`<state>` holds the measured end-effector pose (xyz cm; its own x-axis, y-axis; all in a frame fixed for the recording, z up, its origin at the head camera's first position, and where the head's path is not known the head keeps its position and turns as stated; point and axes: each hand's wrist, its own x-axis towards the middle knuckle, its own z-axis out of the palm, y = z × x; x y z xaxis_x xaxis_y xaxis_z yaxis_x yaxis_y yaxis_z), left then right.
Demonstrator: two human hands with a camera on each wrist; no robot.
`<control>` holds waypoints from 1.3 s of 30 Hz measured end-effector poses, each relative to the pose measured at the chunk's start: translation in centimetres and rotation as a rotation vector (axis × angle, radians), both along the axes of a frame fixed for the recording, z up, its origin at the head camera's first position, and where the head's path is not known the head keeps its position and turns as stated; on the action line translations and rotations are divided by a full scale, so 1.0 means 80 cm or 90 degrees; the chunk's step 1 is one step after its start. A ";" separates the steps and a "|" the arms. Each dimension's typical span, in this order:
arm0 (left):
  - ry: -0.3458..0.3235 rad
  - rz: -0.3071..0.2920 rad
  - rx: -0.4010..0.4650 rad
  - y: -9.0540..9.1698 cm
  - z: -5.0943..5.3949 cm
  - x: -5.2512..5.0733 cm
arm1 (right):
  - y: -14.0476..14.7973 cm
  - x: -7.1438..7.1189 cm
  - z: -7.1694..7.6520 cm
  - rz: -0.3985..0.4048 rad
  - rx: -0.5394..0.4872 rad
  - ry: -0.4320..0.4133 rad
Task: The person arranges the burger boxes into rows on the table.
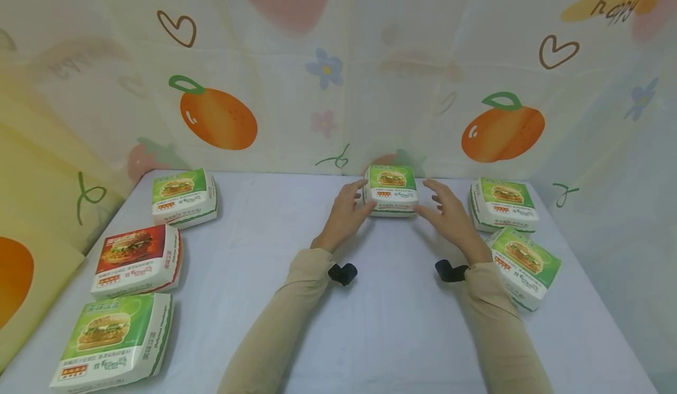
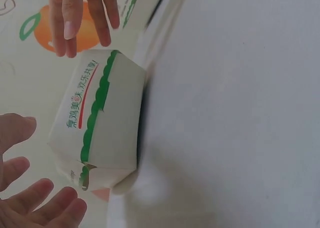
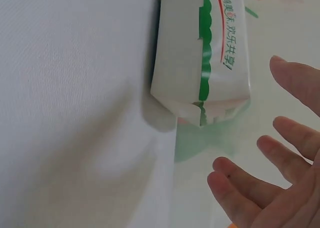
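Green-and-white cardboard burger box [image 1: 391, 191] sits on the white counter [image 1: 391, 323] between left grip [image 1: 344, 214] and right grip [image 1: 452, 220], head view; left wrist view: left grip spread, close beside it; right wrist view: right grip likewise spread.

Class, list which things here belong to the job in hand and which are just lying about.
Likely in the job:
left hand
right hand
green box between them

Apparently just lying about:
red box
back-left green box
front-left green box
back-right green box
front-right green box
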<state>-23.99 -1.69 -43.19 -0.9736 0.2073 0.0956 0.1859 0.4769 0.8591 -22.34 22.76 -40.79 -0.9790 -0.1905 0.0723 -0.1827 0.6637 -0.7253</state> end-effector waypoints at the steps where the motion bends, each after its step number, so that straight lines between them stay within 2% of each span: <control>1: 0.003 0.000 0.000 0.001 0.001 0.001 | 0.002 0.002 0.001 -0.001 -0.001 0.003; 13: 0.035 -0.002 0.001 0.012 0.018 0.014 | 0.025 0.027 0.018 -0.018 0.012 0.004; 23: 0.136 -0.049 0.001 0.030 0.028 0.029 | 0.040 0.056 0.033 -0.034 0.065 -0.019; 26: 0.154 -0.061 0.009 0.036 0.031 0.032 | 0.047 0.062 0.035 -0.039 0.081 -0.012; 31: 0.156 -0.086 0.021 0.052 0.036 0.036 | 0.062 0.070 0.039 -0.043 0.092 0.012; 39: 0.136 -0.114 0.004 0.078 0.042 0.039 | 0.086 0.081 0.042 -0.048 0.085 0.024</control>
